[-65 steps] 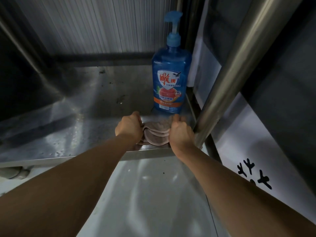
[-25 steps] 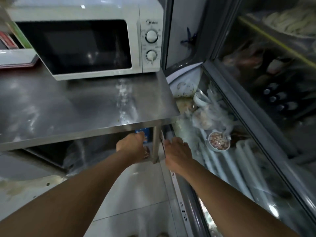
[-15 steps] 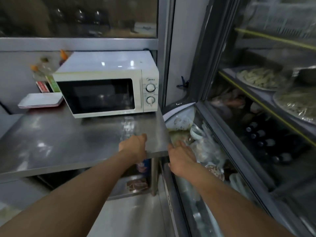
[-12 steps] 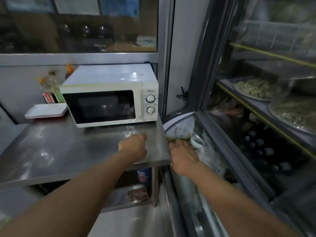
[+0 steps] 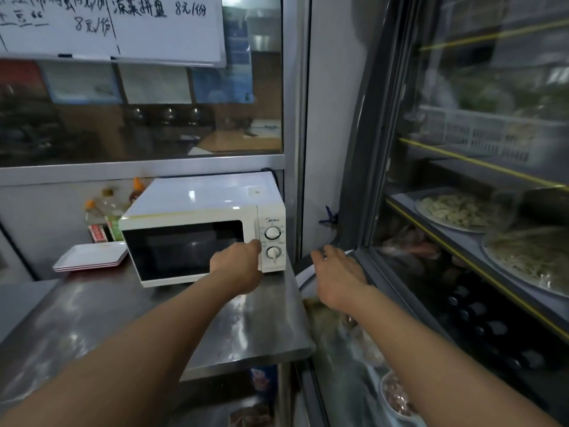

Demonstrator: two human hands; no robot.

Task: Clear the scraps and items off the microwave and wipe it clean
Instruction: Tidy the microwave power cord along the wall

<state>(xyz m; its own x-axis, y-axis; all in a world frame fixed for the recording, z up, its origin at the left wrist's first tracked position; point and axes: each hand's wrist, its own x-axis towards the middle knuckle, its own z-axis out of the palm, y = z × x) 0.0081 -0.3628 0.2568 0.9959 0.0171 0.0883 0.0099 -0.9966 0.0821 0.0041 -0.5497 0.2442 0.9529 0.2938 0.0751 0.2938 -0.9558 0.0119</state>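
Kitchen service area, dim, with a glazed partition behind and a glass-fronted display fridge point(image 5: 480, 241) along the right side. A steel table point(image 5: 252, 328) carries the task's thing: the microwave point(image 5: 197, 229), white, standing at the back right of the table top, against the partition and just beside the fridge frame.

Handling, as judged: the microwave is a rigid, boxy appliance, likely heavy enough to stay put under wiping pressure and not one to lift. Its painted top point(image 5: 209, 192) is smooth and glossy, so likely slippery when wet; it shows only one small mark or scrap near the right rear. The dark door glass is the part that calls for gentler pressure. Two round dials point(image 5: 273, 242) on the right panel could turn if rubbed.

Left hand point(image 5: 238, 261) is in front of the door's right edge, fingers curled under; whether its grip has hold of anything cannot be told. Right hand point(image 5: 337, 274) is spread, fingers straight, holding nothing, over the fridge's lower sill.

White trays point(image 5: 92, 257) are stacked left of the microwave, with bottles point(image 5: 107, 208) behind.

Writing: "Midea" above the dials; a whiteboard point(image 5: 110, 24) overhead reads in part "凉菜拼盘 8元/份".
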